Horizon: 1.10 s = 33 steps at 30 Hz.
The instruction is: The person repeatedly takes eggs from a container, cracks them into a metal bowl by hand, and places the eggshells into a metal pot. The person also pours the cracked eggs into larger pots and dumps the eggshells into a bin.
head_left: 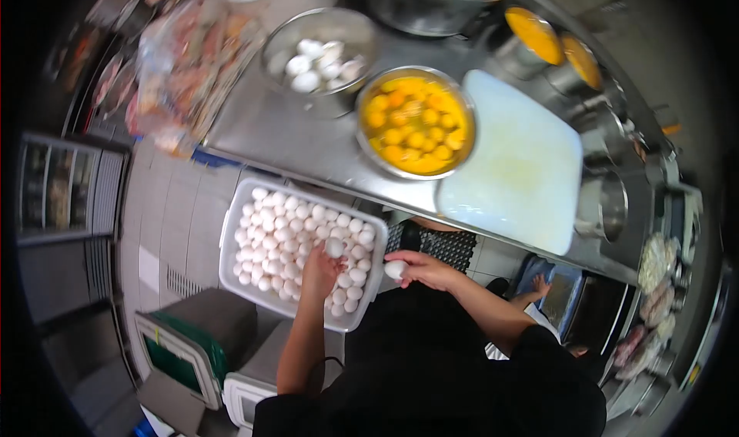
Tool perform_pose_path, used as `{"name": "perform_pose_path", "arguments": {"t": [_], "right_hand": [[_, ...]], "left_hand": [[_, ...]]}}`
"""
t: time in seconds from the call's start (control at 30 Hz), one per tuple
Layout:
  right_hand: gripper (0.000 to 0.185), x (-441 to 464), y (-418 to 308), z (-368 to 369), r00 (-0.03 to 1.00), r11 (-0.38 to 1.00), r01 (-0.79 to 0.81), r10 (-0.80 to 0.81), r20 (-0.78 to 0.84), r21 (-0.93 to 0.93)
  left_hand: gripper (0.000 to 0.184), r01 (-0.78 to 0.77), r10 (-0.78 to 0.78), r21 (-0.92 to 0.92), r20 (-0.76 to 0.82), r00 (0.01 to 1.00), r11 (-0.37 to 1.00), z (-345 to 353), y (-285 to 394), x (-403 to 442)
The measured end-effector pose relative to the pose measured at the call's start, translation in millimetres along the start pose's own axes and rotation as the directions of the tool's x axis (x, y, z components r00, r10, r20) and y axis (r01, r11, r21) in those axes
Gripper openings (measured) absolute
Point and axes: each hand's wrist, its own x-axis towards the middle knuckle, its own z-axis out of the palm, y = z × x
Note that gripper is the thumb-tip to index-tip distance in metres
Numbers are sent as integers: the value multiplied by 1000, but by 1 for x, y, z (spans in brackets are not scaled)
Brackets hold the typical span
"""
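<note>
Over a white tub (227,246) full of white eggs (269,241), my left hand (322,267) has its fingers closed round an egg (333,247). My right hand (423,271) pinches another egg (396,269), just right of the tub's edge. Beyond them on the steel counter (308,140) stands a metal bowl (362,133) of yolks and egg white (414,125). A second metal bowl (273,52), holding white shells (308,67), is to its left.
A white cutting board (516,164) lies right of the yolk bowl. Metal containers with yellow contents (533,36) stand at the back right, plastic bags (192,60) at the back left. A co-worker's hand (541,284) shows at lower right. Grey bins (215,325) are at lower left.
</note>
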Motion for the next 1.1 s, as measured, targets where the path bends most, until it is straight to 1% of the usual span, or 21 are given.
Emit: {"name": "perform_pose_path", "arguments": {"t": [0.07, 0.2, 0.23, 0.27, 0.3, 0.37, 0.4, 0.47, 0.5, 0.57, 0.6, 0.63, 0.67, 0.7, 0.73, 0.77, 0.8, 0.83, 0.9, 0.97, 1.1], "right_hand": [[53, -54, -28, 2, 989, 988, 141, -138, -49, 64], [48, -128, -78, -8, 815, 894, 322, -429, -390, -311], [47, -136, -90, -10, 681, 812, 291, -547, -487, -506], [46, -146, -101, -10, 522, 714, 207, -659, -541, -669], [46, -154, -113, -8, 504, 712, 214, -667, -549, -668], [47, -166, -133, -7, 125, 406, 57, -909, -397, -912], [47, -168, -135, -13, 116, 408, 59, -909, -400, -911], [47, -166, -131, -28, -63, 199, -114, -979, -193, -973], [47, -161, -123, -43, -65, 199, -112, -979, -193, -974], [49, -147, -103, -73, 117, 142, -333, -975, -190, -932], [49, -141, -106, -77, 110, 135, -323, -978, -179, -937], [49, -135, -109, -82, 27, 292, -113, -955, -297, -950], [49, -131, -103, -83, -16, 434, 114, -898, -439, -893], [49, -140, -126, -61, 113, 631, 392, -755, -646, -669], [49, -135, -137, -59, 112, 630, 400, -755, -646, -666], [50, -131, -151, -59, 259, 652, 571, -720, -644, -499], [51, -126, -164, -59, 402, 657, 693, -693, -599, -295], [51, -117, -178, -57, 401, 651, 699, -699, -592, -296], [49, -95, -210, -48, 445, 556, 502, -823, -353, -662], [46, -74, -236, -38, 461, 489, 454, -844, -274, -744], [37, -53, -265, -27, 461, 275, 312, -881, -108, -909]], "left_hand": [[39, 49, -47, -16, 109, 993, 999, 39, 17, -17], [38, -22, -26, 197, 238, 971, 980, 140, 48, -26], [38, -368, 274, 451, 261, 926, 813, 178, 52, -23], [38, -613, 520, 632, 362, 774, 474, 213, 57, -23], [38, -625, 518, 628, 381, 766, 463, 244, 67, -29], [41, -636, 471, 732, 484, 738, 244, 298, 86, -40], [41, -641, 469, 730, 492, 734, 238, 314, 85, -32], [45, -797, 617, 526, 743, 260, -297, 333, 72, -8], [49, -722, 531, 576, 777, 337, -384, 338, 60, 5], [47, -711, 502, 580, 786, 360, -398, 335, 41, 24], [45, -702, 477, 581, 794, 378, -411, 339, 46, 27], [45, -693, 486, 586, 790, 375, -419, 342, 50, 30], [43, -726, 543, 632, 723, 427, -270, 339, 48, 28], [40, -749, 590, 652, 653, 475, -120, 341, 52, 26], [40, -747, 588, 652, 657, 472, -128, 341, 61, 28], [38, -715, 527, 647, 524, 669, 263, 340, 77, 33], [36, -559, 380, 558, 412, 828, 613, 340, 94, 37], [35, -357, 205, 456, 350, 914, 815, 343, 116, 31], [35, -297, 127, 349, 436, 891, 889, 323, 145, 40], [37, -199, 46, 230, 538, 842, 953, 311, 159, 51], [38, -274, 119, 278, 468, 876, 921, 298, 186, 42]]}}
